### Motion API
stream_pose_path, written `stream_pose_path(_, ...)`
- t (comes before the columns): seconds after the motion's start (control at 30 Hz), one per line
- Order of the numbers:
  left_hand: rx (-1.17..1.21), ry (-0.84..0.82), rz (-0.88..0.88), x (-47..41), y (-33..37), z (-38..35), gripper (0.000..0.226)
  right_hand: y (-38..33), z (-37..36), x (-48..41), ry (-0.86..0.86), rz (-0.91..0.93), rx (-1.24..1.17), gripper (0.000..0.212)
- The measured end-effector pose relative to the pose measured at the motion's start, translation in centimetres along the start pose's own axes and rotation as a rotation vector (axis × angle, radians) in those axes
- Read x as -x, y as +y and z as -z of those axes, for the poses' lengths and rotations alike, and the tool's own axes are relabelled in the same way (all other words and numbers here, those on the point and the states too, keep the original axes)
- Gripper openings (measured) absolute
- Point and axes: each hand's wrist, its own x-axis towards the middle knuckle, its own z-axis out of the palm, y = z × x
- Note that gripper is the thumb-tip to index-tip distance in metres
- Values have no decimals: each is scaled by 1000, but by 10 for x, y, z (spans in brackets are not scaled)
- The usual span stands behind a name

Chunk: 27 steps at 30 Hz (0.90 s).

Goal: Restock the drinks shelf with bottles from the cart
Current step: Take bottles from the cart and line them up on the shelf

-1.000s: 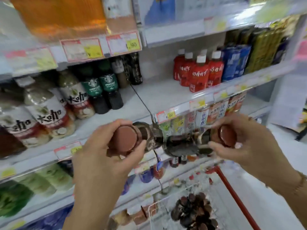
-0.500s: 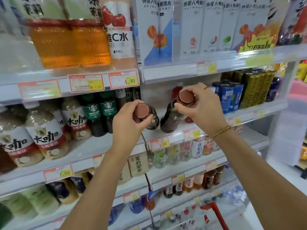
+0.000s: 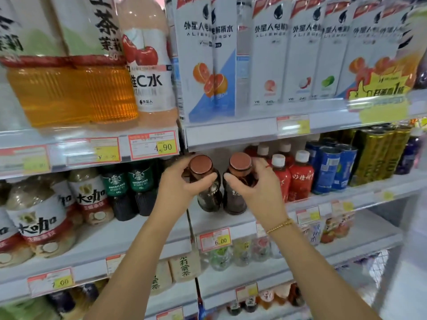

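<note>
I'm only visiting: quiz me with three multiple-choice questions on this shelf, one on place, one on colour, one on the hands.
1. The dark bottles are held: A just left of the red bottles; B over a cart; C at the top shelf.
2. Their caps are: A white; B green; C brown.
3. The left hand and right hand: A each grip a bottle; B are both empty; C share one bottle.
1A: the red bottles stand right beside them. 2C: both caps look brown. 3A: each hand wraps one bottle.
</note>
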Motion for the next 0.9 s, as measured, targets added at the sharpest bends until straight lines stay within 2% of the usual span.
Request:
stream_pose_path(0.1,63,-8,62,7,-18,-18,29,13,-20,11,41,-120,-161,58)
stream_pose_path(0.17,64,-20,88,7,-32,-23,41,23,-24,7,44,-117,-164,69)
stream_pose_path(0.23,-44,-123,50,10,-43,-21,51,34,-24,2,-26,-111,-106,73)
stream_pose_path(0.3,-121,-165,-11,21,-52,-19,51,45,-27,-5,-109,-111,24,64)
stream_pose_path(0.33,-109,-121,-6,24,-55,-18,50,48,-29,-10,-132,-108,99,57)
stream_pose_path(0.4,-32,31,62,21,-55,-12,46,53,-35,-23,-148,-119,202,49)
stream_pose_path(0.5,-70,242,180,-3,-48,0,29,55,-43,-46,-165,-203,257,44)
stream_pose_path(0.6,-8,340,328,-24,-41,4,14,59,-48,-54,-166,-295,236,41)
stream_pose_path(0.67,137,390,430,-30,-46,2,15,61,-51,-47,-154,-327,222,44)
stream_pose_path(0.8,317,382,497,-29,-68,-10,40,62,-53,-28,-112,-271,336,43)
stream_pose_path(0.83,358,381,512,-26,-74,-15,42,62,-55,-26,-92,-261,344,42)
stream_pose_path(0.9,475,371,548,-26,-80,-27,29,61,-56,-25,-61,-271,311,40)
